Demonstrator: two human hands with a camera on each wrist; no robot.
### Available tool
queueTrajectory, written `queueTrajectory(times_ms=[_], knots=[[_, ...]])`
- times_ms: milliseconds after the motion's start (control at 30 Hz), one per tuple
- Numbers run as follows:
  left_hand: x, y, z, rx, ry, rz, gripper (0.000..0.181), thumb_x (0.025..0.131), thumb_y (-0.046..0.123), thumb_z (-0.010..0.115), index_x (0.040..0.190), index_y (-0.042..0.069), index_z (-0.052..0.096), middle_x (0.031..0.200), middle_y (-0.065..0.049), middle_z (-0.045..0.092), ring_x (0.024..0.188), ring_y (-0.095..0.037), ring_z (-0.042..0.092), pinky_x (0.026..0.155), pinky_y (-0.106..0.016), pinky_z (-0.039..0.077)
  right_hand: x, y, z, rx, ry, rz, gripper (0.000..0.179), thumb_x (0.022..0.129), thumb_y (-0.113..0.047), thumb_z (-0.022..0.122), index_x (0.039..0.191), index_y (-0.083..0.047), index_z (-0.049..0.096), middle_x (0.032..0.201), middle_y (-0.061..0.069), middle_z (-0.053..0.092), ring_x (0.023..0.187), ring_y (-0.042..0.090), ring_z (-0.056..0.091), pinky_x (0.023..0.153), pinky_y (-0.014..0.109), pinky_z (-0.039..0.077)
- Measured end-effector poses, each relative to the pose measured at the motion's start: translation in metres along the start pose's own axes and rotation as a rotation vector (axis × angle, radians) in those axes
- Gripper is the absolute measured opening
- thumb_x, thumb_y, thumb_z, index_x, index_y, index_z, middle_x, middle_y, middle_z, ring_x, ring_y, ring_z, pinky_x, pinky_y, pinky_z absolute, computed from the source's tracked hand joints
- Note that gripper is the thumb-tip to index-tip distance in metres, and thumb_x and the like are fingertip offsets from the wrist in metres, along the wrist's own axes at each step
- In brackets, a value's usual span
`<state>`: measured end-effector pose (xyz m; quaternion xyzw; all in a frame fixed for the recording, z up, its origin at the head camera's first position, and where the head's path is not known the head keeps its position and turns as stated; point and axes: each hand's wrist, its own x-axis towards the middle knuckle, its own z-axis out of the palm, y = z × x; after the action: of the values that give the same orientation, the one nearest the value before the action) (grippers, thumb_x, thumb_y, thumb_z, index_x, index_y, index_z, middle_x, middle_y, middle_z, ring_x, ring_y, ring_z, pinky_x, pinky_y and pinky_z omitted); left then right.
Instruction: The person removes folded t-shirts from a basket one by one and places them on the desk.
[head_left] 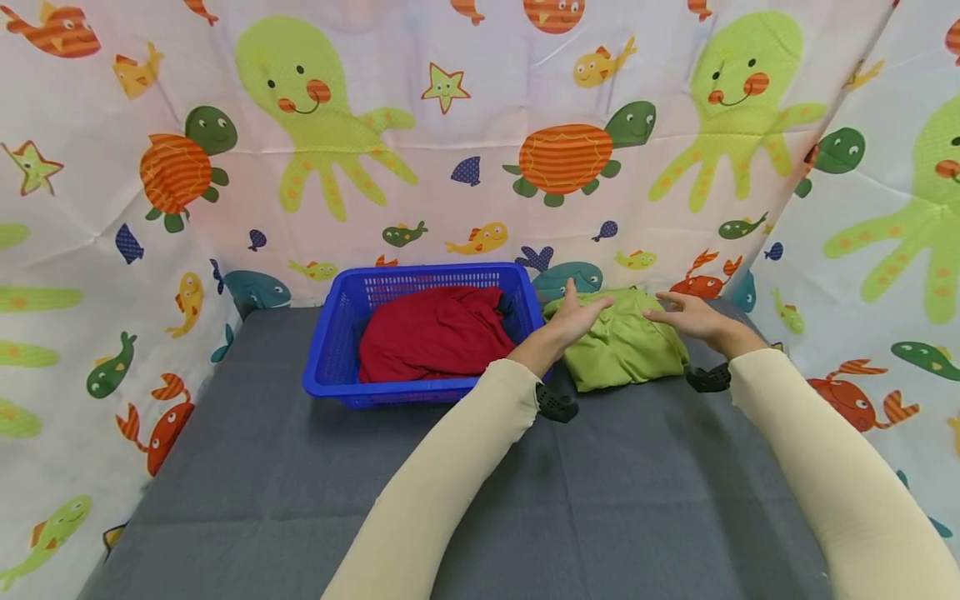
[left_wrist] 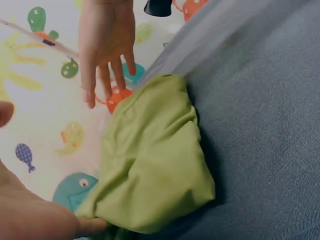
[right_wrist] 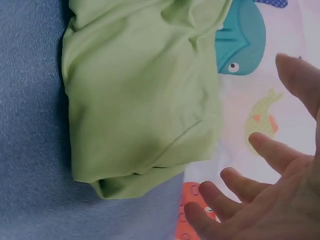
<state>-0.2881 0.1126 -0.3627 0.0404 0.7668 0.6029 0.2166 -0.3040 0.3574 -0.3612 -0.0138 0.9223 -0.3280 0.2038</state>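
A bundle of light green cloth [head_left: 626, 342] lies folded on the grey surface, right of the basket. My left hand [head_left: 570, 323] is at its left side, fingers extended and thumb raised; in the left wrist view a fingertip of the left hand [left_wrist: 35, 212] overlaps the cloth's near corner, and I cannot tell whether it touches. On the other side, my right hand [head_left: 697, 321] is held with fingers spread. The right wrist view shows that right hand [right_wrist: 265, 190] apart from the green cloth [right_wrist: 145, 100], holding nothing.
A blue plastic basket [head_left: 318, 367] stands left of the green cloth, with a crumpled red cloth [head_left: 435, 333] inside. Behind and at both sides hangs a white curtain [head_left: 465, 233] printed with sea animals. Grey fabric [head_left: 300, 492] covers the table.
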Motion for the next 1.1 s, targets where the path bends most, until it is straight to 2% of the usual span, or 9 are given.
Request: queueTrajectory(times_ms=[100,333,533,633,867,1100], knots=[[-0.006,0.002,-0.004,0.021,-0.002,-0.001,0.090,0.099,0.053,0.057,0.164,0.032,-0.003,0.173,0.001,0.007,0.159,-0.025,0.015,0.127,-0.052,0.023,-0.005,-0.008,-0.001,-0.023,0.037,-0.016,0.084,0.104,-0.051,0.048,0.162,-0.003,0.011,0.162,0.038,0.012,0.150,0.056,0.014,0.116,0.073,0.023],[-0.021,0.000,-0.013,0.010,-0.038,0.032,0.075,0.101,0.049,0.055,0.163,0.028,0.018,0.172,-0.001,0.015,0.157,-0.027,0.022,0.124,-0.053,0.027,-0.012,-0.024,0.000,0.036,0.068,-0.102,0.078,0.105,-0.048,0.049,0.163,-0.007,0.016,0.163,0.035,0.018,0.150,0.054,0.021,0.116,0.069,0.029],[-0.038,0.000,-0.022,-0.075,-0.076,0.079,0.064,0.103,0.043,0.056,0.159,0.022,0.032,0.165,-0.010,0.031,0.149,-0.032,0.037,0.120,-0.056,0.035,-0.020,-0.041,0.008,0.094,0.065,-0.178,0.076,0.106,-0.043,0.049,0.164,-0.009,0.014,0.163,0.033,0.022,0.148,0.052,0.028,0.115,0.066,0.033],[-0.046,0.000,-0.025,-0.092,-0.086,0.105,0.059,0.103,0.041,0.056,0.156,0.021,0.039,0.161,-0.010,0.039,0.146,-0.030,0.041,0.118,-0.056,0.037,-0.024,-0.048,0.013,0.112,0.064,-0.215,0.075,0.106,-0.043,0.049,0.163,-0.010,0.015,0.163,0.032,0.023,0.147,0.051,0.031,0.115,0.066,0.035],[-0.058,-0.003,-0.042,-0.012,-0.041,0.202,0.043,0.106,0.032,0.053,0.147,0.021,0.052,0.150,-0.011,0.055,0.135,-0.028,0.054,0.107,-0.048,0.048,-0.034,-0.060,0.024,0.127,0.069,-0.289,0.069,0.107,-0.035,0.051,0.162,-0.009,0.020,0.162,0.028,0.029,0.145,0.049,0.035,0.111,0.065,0.040],[-0.075,-0.014,-0.077,0.083,0.013,0.243,0.039,0.106,0.027,0.052,0.144,0.017,0.056,0.145,-0.013,0.058,0.134,-0.031,0.054,0.108,-0.049,0.048,-0.043,-0.080,0.035,0.156,0.069,-0.383,0.063,0.106,-0.029,0.053,0.160,-0.009,0.028,0.161,0.025,0.033,0.146,0.047,0.036,0.113,0.064,0.039]])
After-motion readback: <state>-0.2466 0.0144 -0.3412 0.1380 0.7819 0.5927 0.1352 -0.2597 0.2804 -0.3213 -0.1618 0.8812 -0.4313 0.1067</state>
